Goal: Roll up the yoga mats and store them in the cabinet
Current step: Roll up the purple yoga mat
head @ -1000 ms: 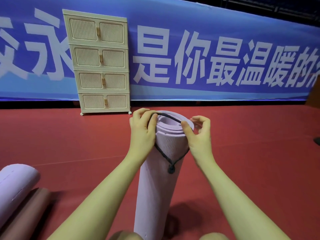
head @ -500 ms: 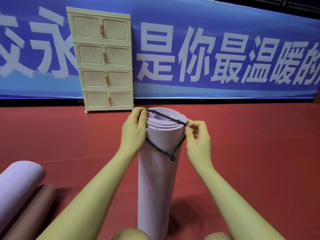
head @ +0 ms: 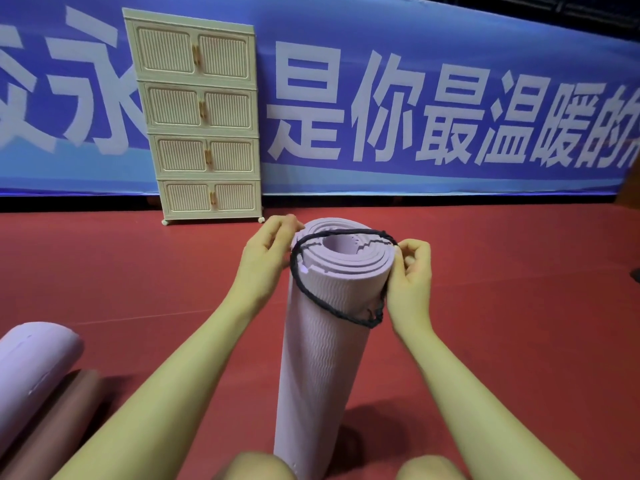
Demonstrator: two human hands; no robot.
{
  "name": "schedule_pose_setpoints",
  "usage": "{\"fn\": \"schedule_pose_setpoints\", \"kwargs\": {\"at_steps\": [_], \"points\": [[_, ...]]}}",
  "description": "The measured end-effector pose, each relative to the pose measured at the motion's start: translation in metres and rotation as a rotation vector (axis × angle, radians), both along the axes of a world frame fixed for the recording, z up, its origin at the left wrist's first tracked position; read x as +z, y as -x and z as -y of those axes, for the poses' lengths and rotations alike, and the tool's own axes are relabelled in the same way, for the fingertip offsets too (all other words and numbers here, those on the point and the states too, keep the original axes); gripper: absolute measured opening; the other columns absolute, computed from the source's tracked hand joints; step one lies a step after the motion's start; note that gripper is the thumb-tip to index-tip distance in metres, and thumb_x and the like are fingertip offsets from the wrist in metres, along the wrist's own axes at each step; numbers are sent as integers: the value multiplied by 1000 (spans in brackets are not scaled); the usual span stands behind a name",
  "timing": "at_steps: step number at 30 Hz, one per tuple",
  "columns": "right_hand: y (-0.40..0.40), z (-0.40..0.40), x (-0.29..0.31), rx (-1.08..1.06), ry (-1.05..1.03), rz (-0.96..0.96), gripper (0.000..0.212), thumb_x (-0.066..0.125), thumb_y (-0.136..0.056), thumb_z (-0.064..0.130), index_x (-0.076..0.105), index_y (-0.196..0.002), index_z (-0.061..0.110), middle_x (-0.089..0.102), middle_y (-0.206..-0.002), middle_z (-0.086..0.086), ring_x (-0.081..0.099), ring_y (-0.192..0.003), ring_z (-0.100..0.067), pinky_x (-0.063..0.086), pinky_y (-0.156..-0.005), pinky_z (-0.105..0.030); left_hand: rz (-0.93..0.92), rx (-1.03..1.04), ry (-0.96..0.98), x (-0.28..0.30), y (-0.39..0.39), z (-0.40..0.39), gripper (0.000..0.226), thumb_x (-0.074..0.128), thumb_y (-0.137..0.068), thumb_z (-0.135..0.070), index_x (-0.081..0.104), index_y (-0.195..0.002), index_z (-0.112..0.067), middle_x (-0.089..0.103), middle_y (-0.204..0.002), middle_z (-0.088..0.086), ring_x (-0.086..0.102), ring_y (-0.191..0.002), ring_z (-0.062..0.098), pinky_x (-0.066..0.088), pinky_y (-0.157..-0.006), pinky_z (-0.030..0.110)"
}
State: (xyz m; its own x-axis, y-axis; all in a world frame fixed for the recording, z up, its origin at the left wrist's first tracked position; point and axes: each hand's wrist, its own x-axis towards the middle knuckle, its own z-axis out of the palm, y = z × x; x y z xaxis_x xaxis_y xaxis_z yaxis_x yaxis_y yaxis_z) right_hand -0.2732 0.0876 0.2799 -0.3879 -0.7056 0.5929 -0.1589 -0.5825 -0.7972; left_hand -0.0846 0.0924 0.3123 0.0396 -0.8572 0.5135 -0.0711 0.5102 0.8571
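The red floor (head: pixel 502 306) fills the lower part of your view, and a blue banner (head: pixel 415 64) with large white characters runs along its far edge. Your cabinet (head: pixel 201 116) stands at that far edge, left of centre, against the banner: cream, four tiers, each with a pair of ribbed doors, all shut.

Right in front of you a lilac mat (head: pixel 322 358) is rolled tight and stands on end on the floor, nearly upright and tipped a little to the right at the top, its foot between your knees (head: pixel 256 467). Its spiral end faces up toward you.

At the near left corner of the floor two more rolls lie on their sides, touching each other: a lilac roll (head: pixel 31 368) on the outside and a brown roll (head: pixel 59 420) just beside it, nearer you.

A black cord (head: pixel 325 306) loops over the top of the standing mat, crossing the spiral end and hanging slantwise down the front face, lowest at the right.

Your left hand (head: pixel 263 258) presses against the top left of the mat, fingers curled and pinching the cord at the rim. Your right hand (head: pixel 410 275) sits at the top right, fingers bent closed on the cord where it meets the rim, thumb along the mat's side.
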Motion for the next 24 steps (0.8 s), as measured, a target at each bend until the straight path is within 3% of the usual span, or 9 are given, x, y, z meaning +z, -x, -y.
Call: {"fn": "schedule_pose_setpoints", "kwargs": {"at_steps": [3, 6, 10, 16, 19, 24], "points": [[0, 1, 1, -10, 2, 1, 19, 46, -97, 4, 44, -86, 21, 48, -77, 1, 42, -63, 1, 36, -60, -15, 39, -74, 22, -1, 1, -5, 26, 76, -76, -29, 60, -93, -19, 67, -95, -9, 60, -83, -3, 45, -72, 12], [0, 0, 2, -9, -9, 5, 18, 46, -97, 4, 43, -86, 18, 47, -75, 1, 41, -60, 3, 35, -58, -13, -16, -59, 50, -2, 7, -6, 8, 67, -87, -9, 59, -86, -10, 69, -82, -8, 61, -79, 2, 45, -73, 13], [3, -1, 2, 17, -37, -41, 20, 47, -97, 8, 43, -84, 23, 46, -73, 2, 39, -60, -2, 34, -56, -16, -56, 52, 34, -1, 9, -1, 16, 58, -94, -13, 55, -79, -13, 62, -73, -1, 49, -64, 5, 38, -60, 16], [11, -3, 11, 76, -55, -89, 17, 47, -97, 9, 44, -87, 22, 55, -71, 2, 48, -63, -8, 37, -60, -25, -164, 175, -46, 2, 5, 13, 17, 51, -98, -20, 51, -81, -20, 64, -80, 11, 55, -68, 13, 45, -70, 31], [15, -2, 15, 115, -87, -26, 17, 46, -97, 8, 45, -87, 22, 62, -67, 8, 53, -64, -8, 40, -64, -29, -209, 139, -132, 5, 5, 21, 17, 49, -99, -19, 49, -82, -18, 64, -62, -2, 55, -54, 8, 45, -60, 27], [14, 0, 25, 164, -176, 55, 16, 45, -97, 6, 46, -86, 16, 63, -56, 9, 52, -52, -4, 44, -59, -23, -166, 115, -231, 9, 8, 35, 16, 47, -100, -20, 50, -85, -17, 61, -64, 5, 54, -47, 7, 44, -55, 25]]}}
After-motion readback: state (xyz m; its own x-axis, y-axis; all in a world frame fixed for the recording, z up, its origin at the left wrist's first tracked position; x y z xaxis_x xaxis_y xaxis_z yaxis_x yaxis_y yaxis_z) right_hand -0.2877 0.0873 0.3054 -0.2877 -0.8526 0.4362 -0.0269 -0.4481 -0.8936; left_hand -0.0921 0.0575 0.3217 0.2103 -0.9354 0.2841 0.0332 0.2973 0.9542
